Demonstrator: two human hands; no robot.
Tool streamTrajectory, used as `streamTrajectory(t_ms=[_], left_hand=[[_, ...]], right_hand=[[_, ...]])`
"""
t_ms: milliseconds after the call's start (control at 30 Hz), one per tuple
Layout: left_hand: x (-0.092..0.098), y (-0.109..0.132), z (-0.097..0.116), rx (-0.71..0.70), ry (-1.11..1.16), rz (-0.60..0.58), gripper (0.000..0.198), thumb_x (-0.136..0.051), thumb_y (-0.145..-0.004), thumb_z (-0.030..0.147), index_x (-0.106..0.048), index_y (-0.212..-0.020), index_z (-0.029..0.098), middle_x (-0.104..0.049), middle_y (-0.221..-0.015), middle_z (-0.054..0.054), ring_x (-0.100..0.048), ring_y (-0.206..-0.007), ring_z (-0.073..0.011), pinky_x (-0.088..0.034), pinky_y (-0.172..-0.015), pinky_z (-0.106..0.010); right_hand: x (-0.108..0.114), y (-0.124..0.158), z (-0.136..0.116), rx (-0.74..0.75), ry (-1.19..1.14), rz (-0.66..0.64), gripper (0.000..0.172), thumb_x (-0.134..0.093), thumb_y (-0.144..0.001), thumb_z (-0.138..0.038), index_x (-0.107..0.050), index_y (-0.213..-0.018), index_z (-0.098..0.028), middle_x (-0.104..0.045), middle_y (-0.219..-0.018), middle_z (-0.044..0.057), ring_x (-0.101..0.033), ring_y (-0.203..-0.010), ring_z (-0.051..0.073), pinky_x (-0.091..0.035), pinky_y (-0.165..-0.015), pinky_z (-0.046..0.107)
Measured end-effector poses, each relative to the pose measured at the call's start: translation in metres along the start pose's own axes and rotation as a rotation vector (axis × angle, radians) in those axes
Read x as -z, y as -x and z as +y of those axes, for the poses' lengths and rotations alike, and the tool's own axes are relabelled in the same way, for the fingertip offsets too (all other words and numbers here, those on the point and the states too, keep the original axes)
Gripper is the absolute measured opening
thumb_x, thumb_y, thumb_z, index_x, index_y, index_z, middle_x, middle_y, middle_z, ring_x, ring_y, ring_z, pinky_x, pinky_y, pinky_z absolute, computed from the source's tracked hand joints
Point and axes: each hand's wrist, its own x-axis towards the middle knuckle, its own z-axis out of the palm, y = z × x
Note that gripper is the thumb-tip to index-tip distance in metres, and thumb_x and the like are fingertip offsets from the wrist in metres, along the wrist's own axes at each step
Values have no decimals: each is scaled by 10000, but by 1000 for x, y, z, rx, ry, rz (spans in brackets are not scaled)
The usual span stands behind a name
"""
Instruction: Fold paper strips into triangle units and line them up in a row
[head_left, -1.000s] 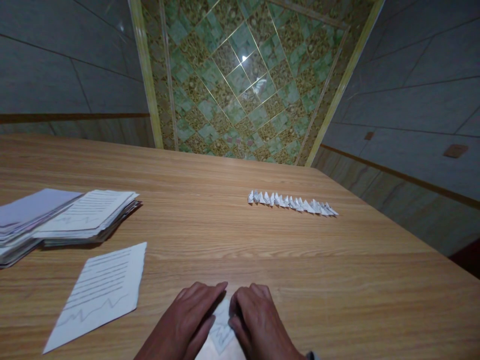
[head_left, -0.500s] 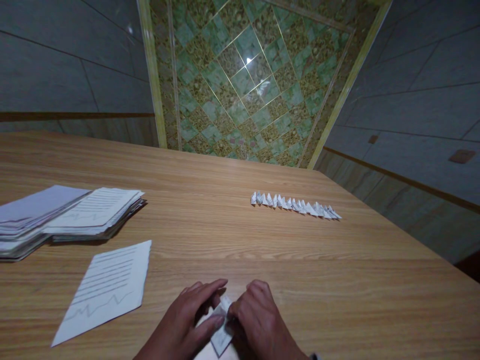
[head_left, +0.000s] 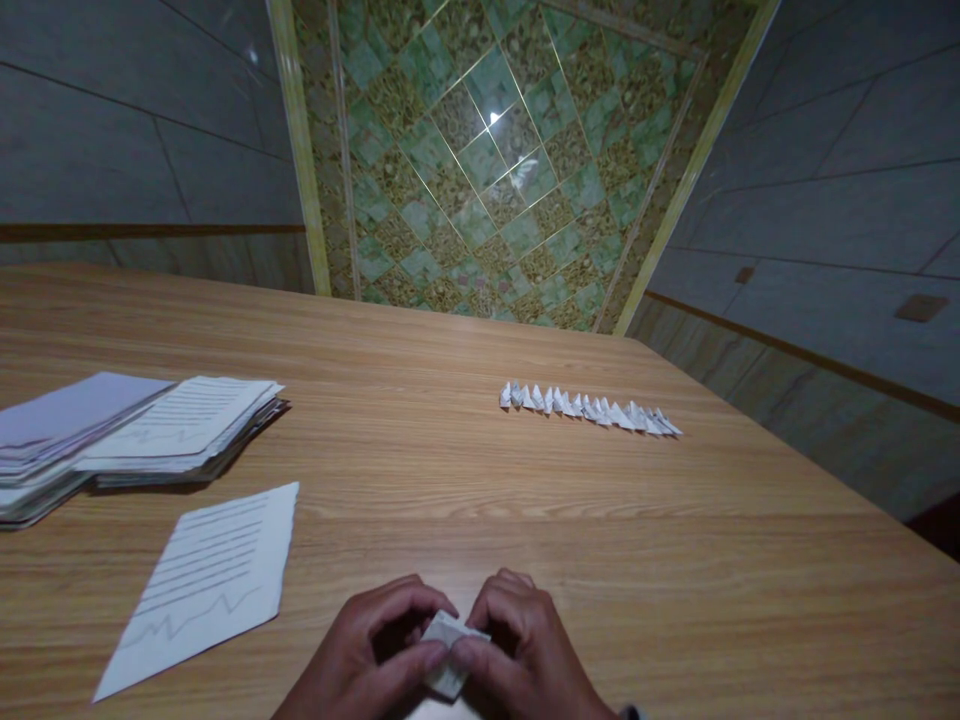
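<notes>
Folded paper piece (head_left: 452,650), one, small and white with printed lines, at the near edge of the bench (head_left: 600,540), raised slightly between both hands. Left hand (head_left: 367,655) with fingers curled, pinching its left side; right hand (head_left: 525,650) likewise curled, pinching its right side.

Single loose printed sheet (head_left: 206,585) lies flat to the left. Farther left, two overlapping paper stacks (head_left: 150,435). One row of small folded pieces (head_left: 589,410) well apart, right of centre; over a dozen, too small to count exactly.

Bench is light wood grain. Beyond its far edge, green-and-brown patterned tiling (head_left: 495,170) with yellow borders, with grey tiling (head_left: 825,150) on either side.
</notes>
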Motion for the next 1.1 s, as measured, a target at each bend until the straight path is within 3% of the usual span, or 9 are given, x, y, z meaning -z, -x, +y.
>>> streamTrajectory(t_ms=[100,267,400,567,667,833,967,1100], left_hand=[[-1,1,2,63,52,-34,241,-764,-811,385,-760,-701,170,-652,-656,-5,-587,-639,-165,-443,-600,-246],[-8,3,9,221,337,-15,392,-848,-729,513,-709,-699,148,-620,-642,6,-541,-623,-146,-414,-593,-247],[-11,2,5,221,385,-33,456,-881,-685,555,-664,-740,157,-566,-622,36,-464,-591,-113,-341,-551,-220],[-7,1,0,199,313,-102,451,-817,-757,588,-689,-785,156,-596,-655,19,-495,-622,-129,-366,-576,-228],[-6,2,8,211,273,-62,447,-808,-772,578,-698,-709,149,-595,-639,17,-510,-628,-133,-385,-598,-235],[-5,2,15,212,302,90,453,-832,-736,596,-727,-682,159,-633,-617,16,-525,-602,-127,-404,-583,-225],[-6,0,12,178,269,134,462,-820,-735,627,-735,-750,172,-657,-646,14,-568,-620,-136,-449,-583,-221],[-8,2,10,46,136,42,283,-715,-899,474,-692,-811,206,-725,-780,-22,-687,-745,-191,-547,-686,-267]], right_hand=[[2,-1,-4,-74,-87,-39,363,-613,-891,-457,-544,-639,-205,-538,-628,-24,-512,-642,154,-362,-651,294],[4,-3,-11,-240,-256,-34,464,-603,-878,-566,-499,-601,-208,-471,-595,-32,-453,-604,142,-349,-588,268],[6,-5,-12,-193,-259,-49,493,-586,-893,-584,-454,-593,-216,-446,-600,-38,-428,-598,133,-341,-577,258],[7,-6,-13,-119,-195,-45,404,-612,-886,-466,-483,-601,-210,-480,-616,-36,-481,-617,138,-356,-605,269],[6,-5,-12,-110,-202,-60,399,-615,-879,-451,-476,-594,-208,-471,-615,-35,-474,-613,137,-350,-597,269],[4,-3,-13,-296,-481,-120,389,-681,-786,-569,-531,-742,-213,-479,-647,-44,-417,-609,129,-333,-559,245],[-2,-1,-11,-284,-442,-62,284,-726,-715,-417,-542,-763,-206,-517,-670,-39,-452,-635,131,-355,-587,249],[-2,-2,-11,-128,-113,89,130,-636,-756,-202,-517,-707,-215,-554,-668,-22,-512,-626,146,-364,-580,258]])
